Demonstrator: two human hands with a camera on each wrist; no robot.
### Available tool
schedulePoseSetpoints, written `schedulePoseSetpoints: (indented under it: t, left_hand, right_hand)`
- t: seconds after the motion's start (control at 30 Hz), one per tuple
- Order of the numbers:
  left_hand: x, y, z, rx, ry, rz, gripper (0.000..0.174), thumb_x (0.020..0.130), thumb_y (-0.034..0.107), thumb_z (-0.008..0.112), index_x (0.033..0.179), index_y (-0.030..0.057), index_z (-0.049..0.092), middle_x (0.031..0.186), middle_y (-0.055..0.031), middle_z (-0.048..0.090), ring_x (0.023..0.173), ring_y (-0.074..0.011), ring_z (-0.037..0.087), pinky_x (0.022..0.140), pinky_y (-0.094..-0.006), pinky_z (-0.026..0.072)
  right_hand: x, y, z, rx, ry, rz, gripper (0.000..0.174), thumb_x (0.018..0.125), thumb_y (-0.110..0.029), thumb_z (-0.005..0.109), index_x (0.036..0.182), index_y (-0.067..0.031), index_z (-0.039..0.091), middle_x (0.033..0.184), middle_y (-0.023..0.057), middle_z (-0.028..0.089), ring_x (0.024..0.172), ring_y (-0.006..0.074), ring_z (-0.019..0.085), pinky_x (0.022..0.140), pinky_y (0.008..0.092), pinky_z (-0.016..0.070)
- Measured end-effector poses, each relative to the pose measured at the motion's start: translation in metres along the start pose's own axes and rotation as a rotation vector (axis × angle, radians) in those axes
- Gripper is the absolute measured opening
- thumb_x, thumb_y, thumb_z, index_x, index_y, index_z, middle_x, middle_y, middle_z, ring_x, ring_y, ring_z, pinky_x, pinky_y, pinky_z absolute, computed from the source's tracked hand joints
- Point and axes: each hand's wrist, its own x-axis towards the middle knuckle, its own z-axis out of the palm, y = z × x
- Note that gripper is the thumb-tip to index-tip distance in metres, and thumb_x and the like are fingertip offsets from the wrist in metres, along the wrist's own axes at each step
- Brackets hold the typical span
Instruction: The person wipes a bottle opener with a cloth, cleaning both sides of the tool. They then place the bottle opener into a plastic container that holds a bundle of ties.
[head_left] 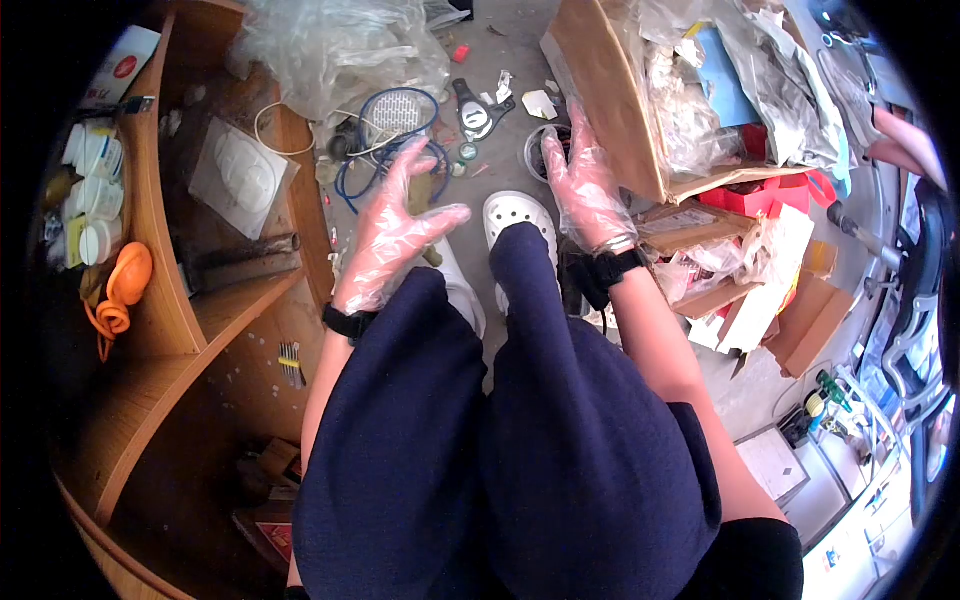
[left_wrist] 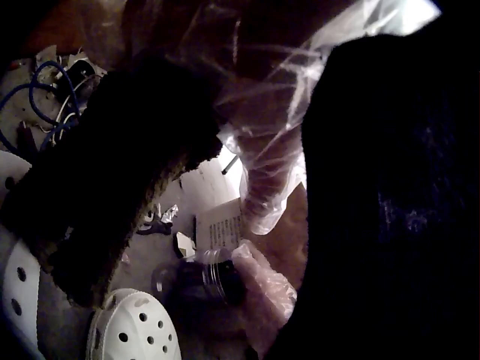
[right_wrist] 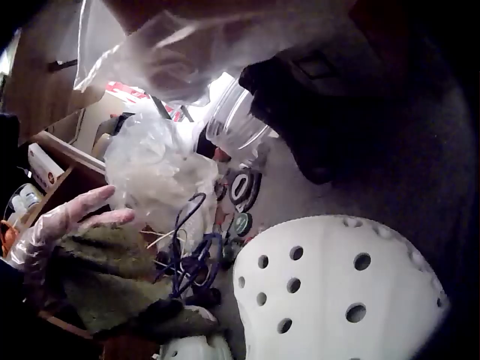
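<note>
My left hand, in a clear plastic glove, holds a fuzzy green cloth, with two fingers stretched out above it in the right wrist view. The cloth fills much of the left wrist view as a dark shape. My gloved right hand has its fingers extended and thumb spread, right beside a clear jar. In the left wrist view, the jar's ridged rim lies close to the right fingertips. A black shape overlaps the jar in the right wrist view.
White clogs stand between the hands. Ahead lie a coiled blue cable, plastic sheeting and scraps. An overfilled cardboard box stands at the right. Wooden shelving with bottles borders the left side.
</note>
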Motion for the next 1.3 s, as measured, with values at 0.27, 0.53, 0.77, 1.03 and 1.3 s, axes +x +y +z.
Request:
schedulePoseSetpoints:
  t: [0.27,0.53,0.77,1.03,1.3]
  left_hand:
    - [-0.001,-0.004,0.0,-0.047,-0.023,-0.011,0.089,0.068,0.026,0.085,0.143,0.0117,0.038,0.126,-0.0112,0.058,0.115,-0.0201,0.055,0.098,-0.0343,0.0413]
    - [-0.007,-0.007,-0.013,-0.179,-0.033,-0.101,0.085,0.072,0.016,0.082,0.143,0.0088,0.035,0.13,-0.0126,0.054,0.125,-0.0194,0.044,0.104,-0.0357,0.0365]
    - [-0.016,-0.01,-0.022,-0.154,0.059,-0.156,0.086,0.07,0.023,0.082,0.142,0.0089,0.038,0.127,-0.0123,0.058,0.118,-0.0191,0.052,0.1,-0.0346,0.0397]
    - [-0.015,-0.028,-0.031,-0.202,0.099,-0.286,0.057,0.078,0.013,0.077,0.127,0.0021,0.05,0.1,-0.0028,0.06,0.092,-0.0112,0.056,0.084,-0.027,0.0458]
    - [-0.022,0.04,-0.074,-0.792,0.376,-0.136,0.023,0.085,0.01,0.07,0.105,0.0047,0.062,0.098,-0.0022,0.062,0.092,-0.0113,0.057,0.088,-0.0269,0.0447]
  right_hand:
    - [-0.008,-0.001,0.003,0.055,0.04,-0.108,0.053,0.092,-0.022,0.053,0.138,0.0003,0.04,0.136,0.026,0.045,0.129,0.0417,0.039,0.109,0.0443,0.0321]
    - [0.017,-0.07,-0.004,-0.052,0.04,-0.377,0.023,0.085,-0.007,0.056,0.107,-0.0069,0.063,0.094,0.0159,0.066,0.087,0.0365,0.063,0.077,0.0468,0.0499]
    - [0.115,-0.046,0.104,-0.475,-0.323,0.004,0.023,0.083,-0.018,0.054,0.091,-0.007,0.072,0.097,0.0144,0.07,0.094,0.0299,0.067,0.081,0.0405,0.0532]
    - [0.087,-0.061,0.081,-0.451,-0.416,-0.082,0.029,0.084,-0.023,0.057,0.102,-0.0036,0.069,0.105,0.015,0.068,0.092,0.0309,0.067,0.08,0.0406,0.0521]
    - [0.035,-0.1,-0.016,1.126,-0.698,0.387,0.034,0.099,-0.039,0.047,0.098,-0.005,0.05,0.081,0.0106,0.063,0.068,0.0178,0.063,0.066,0.028,0.05]
